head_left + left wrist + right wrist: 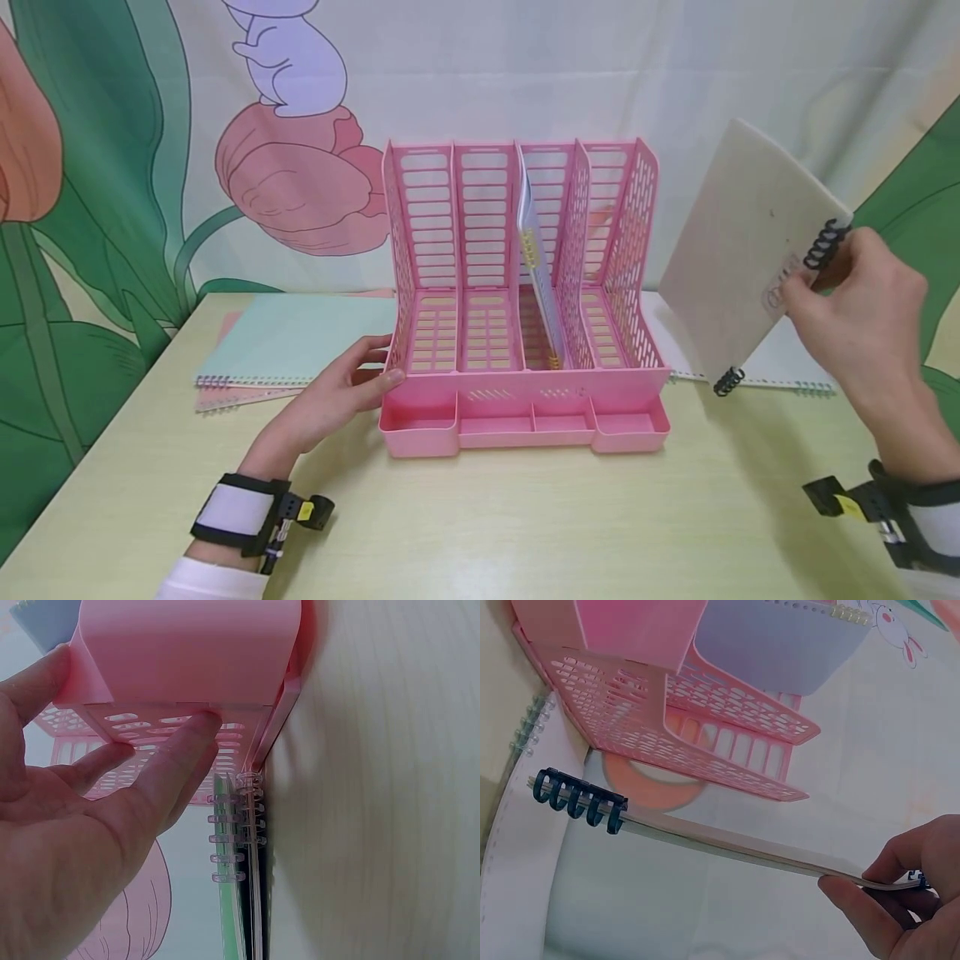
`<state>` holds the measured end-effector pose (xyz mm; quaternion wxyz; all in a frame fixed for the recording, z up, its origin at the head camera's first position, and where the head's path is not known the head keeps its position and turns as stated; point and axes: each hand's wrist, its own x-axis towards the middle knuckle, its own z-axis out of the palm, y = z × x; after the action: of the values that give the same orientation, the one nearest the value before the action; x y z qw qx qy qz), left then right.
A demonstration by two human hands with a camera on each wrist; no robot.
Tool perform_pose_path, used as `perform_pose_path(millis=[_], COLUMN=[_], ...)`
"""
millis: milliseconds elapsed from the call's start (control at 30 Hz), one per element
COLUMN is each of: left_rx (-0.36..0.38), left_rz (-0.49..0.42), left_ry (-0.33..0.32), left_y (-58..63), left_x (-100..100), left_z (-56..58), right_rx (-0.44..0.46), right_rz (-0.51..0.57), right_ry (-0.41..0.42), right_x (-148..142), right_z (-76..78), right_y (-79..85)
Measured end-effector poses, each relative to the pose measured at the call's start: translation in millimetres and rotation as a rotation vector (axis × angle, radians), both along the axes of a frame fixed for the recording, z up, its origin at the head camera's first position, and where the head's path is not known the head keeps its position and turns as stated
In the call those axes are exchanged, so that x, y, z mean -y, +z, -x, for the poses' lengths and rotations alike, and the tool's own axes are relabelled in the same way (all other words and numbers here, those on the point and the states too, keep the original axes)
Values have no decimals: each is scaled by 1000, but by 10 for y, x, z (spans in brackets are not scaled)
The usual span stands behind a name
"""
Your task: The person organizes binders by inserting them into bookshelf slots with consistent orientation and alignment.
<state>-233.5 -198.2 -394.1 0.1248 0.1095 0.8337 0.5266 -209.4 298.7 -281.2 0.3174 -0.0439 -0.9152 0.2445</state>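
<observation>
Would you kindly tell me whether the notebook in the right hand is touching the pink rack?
Apart. The right wrist view shows a strip of backdrop between the notebook and the pink rack.

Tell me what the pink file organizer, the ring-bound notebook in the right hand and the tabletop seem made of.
Pink file organizer: probably molded plastic, softly glossy, with thin walls and regular slots.
Ring-bound notebook: likely paper, matte, with thin layered edges; its dark rings look like plastic.
Tabletop: pale, wood-grained, with a faint sheen; solid wood or laminate, I can't tell.
</observation>
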Motion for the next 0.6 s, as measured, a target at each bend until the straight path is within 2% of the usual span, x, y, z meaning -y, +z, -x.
perform_pose_path(millis=[600], left_rx=[2], left_rz=[19], left_ry=[6], left_y=[4], left_x=[-2], left_z=[-3], right_rx=[-130], right_rz=[-28], right_ry=[56], right_x=[155], right_z=[-147], right_y=[199])
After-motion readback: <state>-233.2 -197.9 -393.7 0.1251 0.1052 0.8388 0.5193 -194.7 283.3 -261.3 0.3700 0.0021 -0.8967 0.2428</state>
